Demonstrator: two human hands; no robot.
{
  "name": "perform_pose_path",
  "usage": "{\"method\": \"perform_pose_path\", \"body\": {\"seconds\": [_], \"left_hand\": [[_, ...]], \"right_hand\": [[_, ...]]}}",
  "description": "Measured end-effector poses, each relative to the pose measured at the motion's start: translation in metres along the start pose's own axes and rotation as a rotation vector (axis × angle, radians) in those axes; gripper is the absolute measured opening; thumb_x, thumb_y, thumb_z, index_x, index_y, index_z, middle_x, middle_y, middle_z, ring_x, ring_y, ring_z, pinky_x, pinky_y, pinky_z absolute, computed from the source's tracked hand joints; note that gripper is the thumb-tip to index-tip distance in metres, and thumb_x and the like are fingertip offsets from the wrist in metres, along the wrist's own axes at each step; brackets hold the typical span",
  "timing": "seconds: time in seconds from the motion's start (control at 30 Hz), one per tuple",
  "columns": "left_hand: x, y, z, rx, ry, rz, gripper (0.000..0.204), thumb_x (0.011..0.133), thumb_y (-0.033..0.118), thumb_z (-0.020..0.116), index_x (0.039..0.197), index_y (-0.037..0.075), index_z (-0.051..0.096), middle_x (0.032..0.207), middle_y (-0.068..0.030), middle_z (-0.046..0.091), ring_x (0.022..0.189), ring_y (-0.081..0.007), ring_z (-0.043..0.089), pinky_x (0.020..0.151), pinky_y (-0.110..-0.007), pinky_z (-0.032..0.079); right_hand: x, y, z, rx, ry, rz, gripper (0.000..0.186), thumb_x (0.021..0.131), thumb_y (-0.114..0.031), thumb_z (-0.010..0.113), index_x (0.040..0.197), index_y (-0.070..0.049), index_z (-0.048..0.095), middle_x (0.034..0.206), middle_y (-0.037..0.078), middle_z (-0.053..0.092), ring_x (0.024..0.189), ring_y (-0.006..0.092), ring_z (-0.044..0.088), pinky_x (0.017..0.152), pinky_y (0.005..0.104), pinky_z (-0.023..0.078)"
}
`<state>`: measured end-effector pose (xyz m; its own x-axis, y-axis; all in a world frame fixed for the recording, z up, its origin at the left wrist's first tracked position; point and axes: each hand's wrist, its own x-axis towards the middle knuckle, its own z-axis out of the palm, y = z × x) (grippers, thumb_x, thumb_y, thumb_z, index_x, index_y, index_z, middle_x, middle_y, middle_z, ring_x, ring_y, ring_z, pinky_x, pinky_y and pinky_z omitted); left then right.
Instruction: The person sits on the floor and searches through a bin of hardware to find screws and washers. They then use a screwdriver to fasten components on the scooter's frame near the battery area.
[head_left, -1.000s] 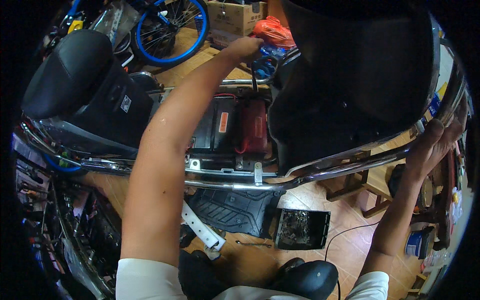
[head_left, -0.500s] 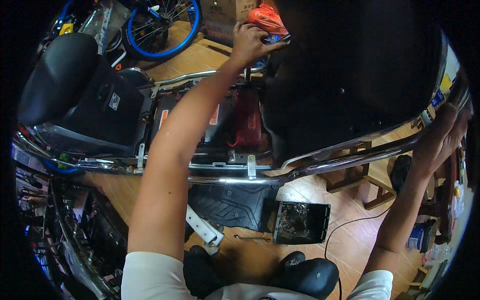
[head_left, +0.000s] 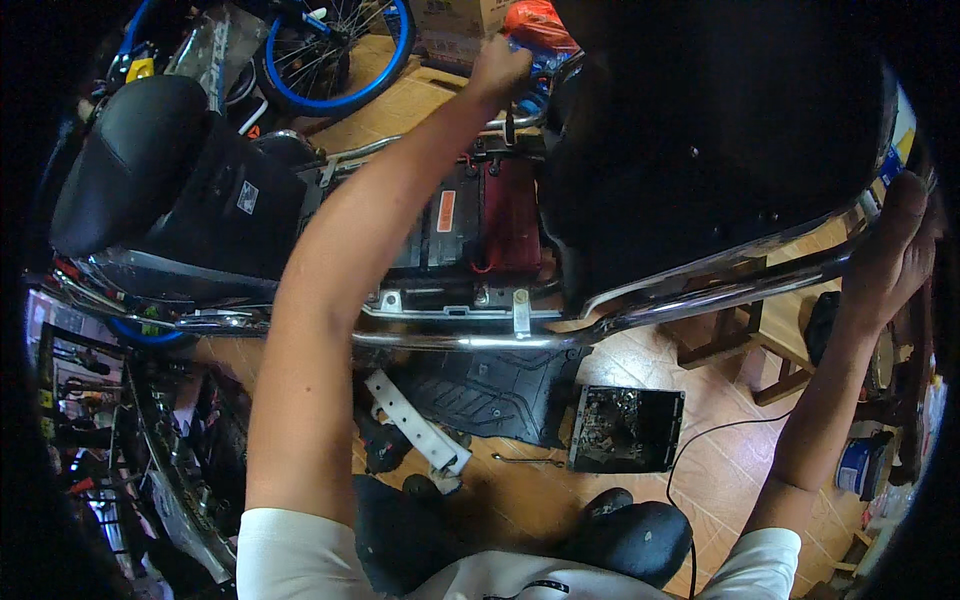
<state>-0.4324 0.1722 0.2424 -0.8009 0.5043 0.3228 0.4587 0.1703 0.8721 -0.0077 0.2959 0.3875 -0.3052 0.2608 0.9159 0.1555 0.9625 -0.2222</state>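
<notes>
A scooter lies across the view, with a black seat (head_left: 130,170) at its left and a large black body panel (head_left: 690,200) at its right. Between them, dark battery packs (head_left: 510,215) sit in the open frame, one of them red. My left arm reaches over them to the far side. There my left hand (head_left: 503,68) is closed beside the panel's far edge; what its fingers hold is hidden. At the far right, my right hand (head_left: 893,262) is wrapped round the chrome tube (head_left: 690,300) that runs along the scooter's near side.
On the tiled floor lie a black rubber mat (head_left: 490,395), a white perforated bar (head_left: 415,425), a wrench (head_left: 527,460) and an open black box (head_left: 628,430) of small hardware. A wooden stool (head_left: 790,330) stands to the right. Beyond the scooter are a blue-rimmed wheel (head_left: 335,60) and an orange-red bag (head_left: 540,25).
My left hand has pulled back slightly from the panel's edge and its fingers have curled in. The right hand stays at the tube. The whole view has shifted a little.
</notes>
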Motion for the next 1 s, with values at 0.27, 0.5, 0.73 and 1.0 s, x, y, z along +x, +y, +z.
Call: {"method": "perform_pose_path", "body": {"seconds": [0.27,0.5,0.73,1.0], "left_hand": [[0.004,0.033,-0.065,0.188,-0.623,0.133,0.059,0.096,0.018,0.069,0.150,0.011,0.047,0.135,-0.0107,0.062,0.117,-0.0210,0.062,0.104,-0.033,0.048],[0.036,0.033,-0.063,0.572,-0.689,-0.121,0.023,0.095,0.017,0.064,0.117,0.010,0.068,0.108,-0.0080,0.068,0.095,-0.0177,0.066,0.074,-0.038,0.056],[0.045,0.069,-0.056,1.040,-0.634,0.335,0.022,0.100,0.021,0.060,0.119,0.013,0.067,0.112,-0.0119,0.066,0.095,-0.0242,0.067,0.075,-0.041,0.058],[0.023,0.046,-0.071,0.954,-0.456,1.344,0.022,0.103,0.033,0.057,0.108,0.015,0.069,0.090,-0.0078,0.068,0.073,-0.0266,0.069,0.064,-0.042,0.057]], "right_hand": [[0.000,0.002,0.003,0.092,0.076,-0.023,0.050,0.107,-0.045,0.050,0.129,-0.001,0.063,0.116,0.015,0.070,0.109,0.0215,0.065,0.097,0.0360,0.046],[-0.006,-0.001,0.004,0.056,0.123,0.050,0.050,0.107,-0.047,0.050,0.121,-0.001,0.066,0.109,0.012,0.069,0.098,0.0182,0.063,0.088,0.0316,0.046],[-0.005,0.012,0.004,0.048,0.131,-0.057,0.050,0.108,-0.047,0.048,0.114,-0.003,0.068,0.098,0.009,0.066,0.092,0.0160,0.059,0.083,0.0297,0.043],[-0.003,0.013,-0.003,-0.003,0.059,-0.037,0.047,0.108,-0.045,0.049,0.102,-0.003,0.069,0.091,0.012,0.068,0.084,0.0186,0.063,0.078,0.0320,0.044]]}}
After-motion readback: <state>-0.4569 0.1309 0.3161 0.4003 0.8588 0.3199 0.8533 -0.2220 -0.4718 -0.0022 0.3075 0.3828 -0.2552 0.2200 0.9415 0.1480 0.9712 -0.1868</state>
